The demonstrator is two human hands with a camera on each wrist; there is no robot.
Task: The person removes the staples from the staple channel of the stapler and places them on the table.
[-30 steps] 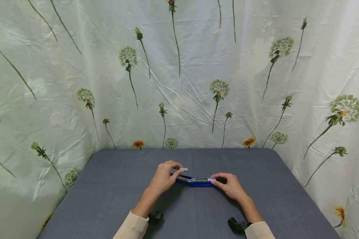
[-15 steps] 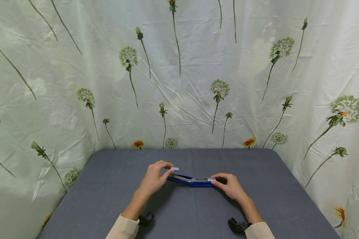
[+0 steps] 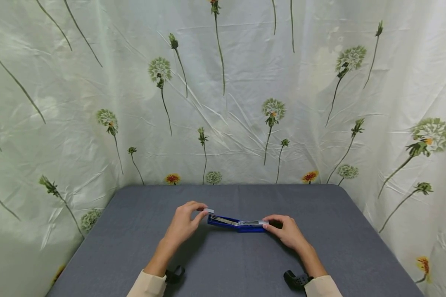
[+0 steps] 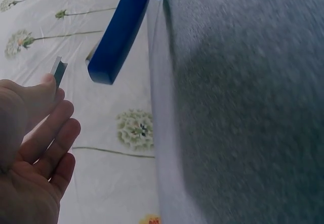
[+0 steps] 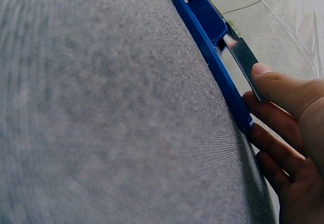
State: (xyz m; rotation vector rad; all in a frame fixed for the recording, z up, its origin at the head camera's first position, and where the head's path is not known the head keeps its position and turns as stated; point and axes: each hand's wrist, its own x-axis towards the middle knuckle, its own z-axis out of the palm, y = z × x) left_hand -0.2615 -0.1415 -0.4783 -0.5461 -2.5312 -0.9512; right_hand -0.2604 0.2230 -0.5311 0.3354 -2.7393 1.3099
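A blue stapler (image 3: 223,222) lies spread open on the table, its left arm tilted up and its right part flat. My left hand (image 3: 182,222) pinches a short silvery strip of staples (image 4: 58,71) between thumb and index finger, just off the raised left end of the stapler. The left wrist view shows the other fingers loosely curled below the strip. My right hand (image 3: 286,233) grips the stapler's right end; in the right wrist view its thumb presses on the metal magazine (image 5: 244,57), with fingers beneath and against the blue base (image 5: 217,72).
The grey cloth-covered table (image 3: 297,202) spreads around both hands. A pale curtain with dandelion prints (image 3: 238,82) hangs behind and beside it. Black straps (image 3: 295,280) sit on both wrists, below beige sleeves.
My left hand has moved left with the staple strip, away from the middle of the stapler, uncovering its raised left arm. My right hand stays put at the right end.
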